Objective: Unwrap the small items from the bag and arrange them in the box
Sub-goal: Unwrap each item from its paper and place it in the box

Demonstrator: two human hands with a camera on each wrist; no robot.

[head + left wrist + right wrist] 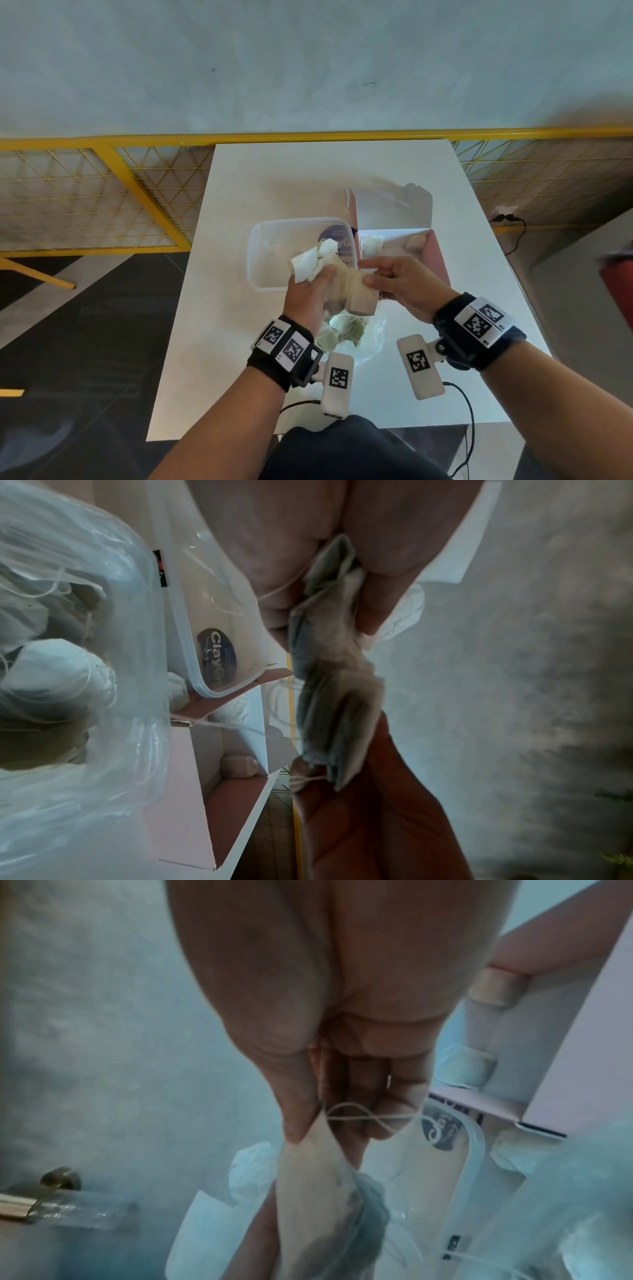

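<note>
Left hand (310,294) and right hand (404,284) pinch opposite ends of one tea bag (356,291); the left also clutches crumpled white wrappers (313,260). Beyond: one clear container (267,246), one pink box (433,251) holding two unwrapped bags, one plastic bag (371,339) beneath.

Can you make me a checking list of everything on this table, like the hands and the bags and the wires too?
Surface: white table, bare at its far end.
Job's things: pink box, open, a few small wrapped items inside; clear plastic bag near the table's front edge, holding more tea bags; tea bag stretched between both hands.
Clutter: clear plastic container left of the box; crumpled white wrappers in the left hand.
Grippers: left hand grips the wrappers and one end of the tea bag; right hand pinches the other end.
Cables: black wrist-camera cables hang off the front edge; another black cable lies on the floor.
Surroundings: yellow mesh railing, grey wall behind.
</note>
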